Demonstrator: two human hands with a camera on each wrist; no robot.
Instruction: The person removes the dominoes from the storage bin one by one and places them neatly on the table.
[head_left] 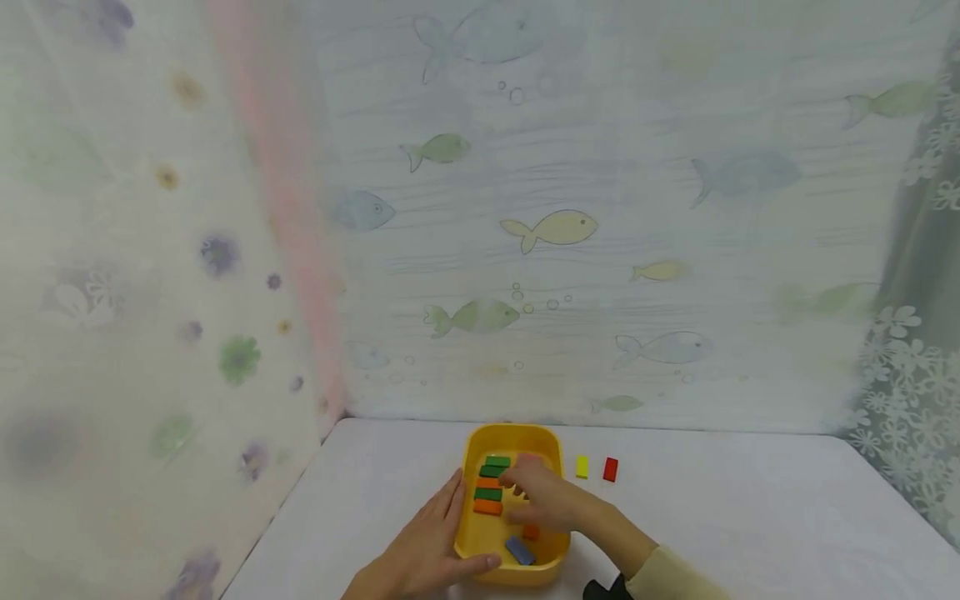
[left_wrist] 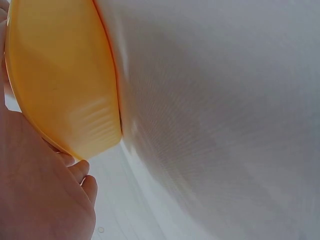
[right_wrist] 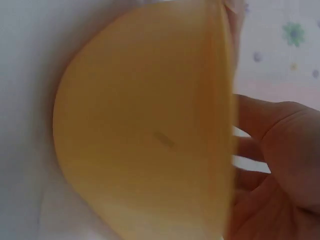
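A yellow plastic tub (head_left: pixel 470 533) stands on the white table, with a column of green blocks (head_left: pixel 488 494) and orange blocks (head_left: pixel 487 507) along its left side. My left hand (head_left: pixel 423 533) rests against the tub's left side, fingers extended along the rim and thumb across the near edge. My right hand (head_left: pixel 543 497) reaches over the right rim into the tub, its fingers loosely bent with a gap to the thumb, right beside the column. A pink block (head_left: pixel 528 459) lies beyond that hand; an orange block (head_left: pixel 531 532) and a blue block (head_left: pixel 520 550) lie nearer me.
On the table right of the tub lie a yellow block (head_left: pixel 582 467) and a red block (head_left: pixel 611 470). A curtain (head_left: pixel 555 358) printed with fish hangs behind the table, and a flowered one (head_left: pixel 240 358) at the left. Something black (head_left: pixel 607 588) shows beneath my right forearm.
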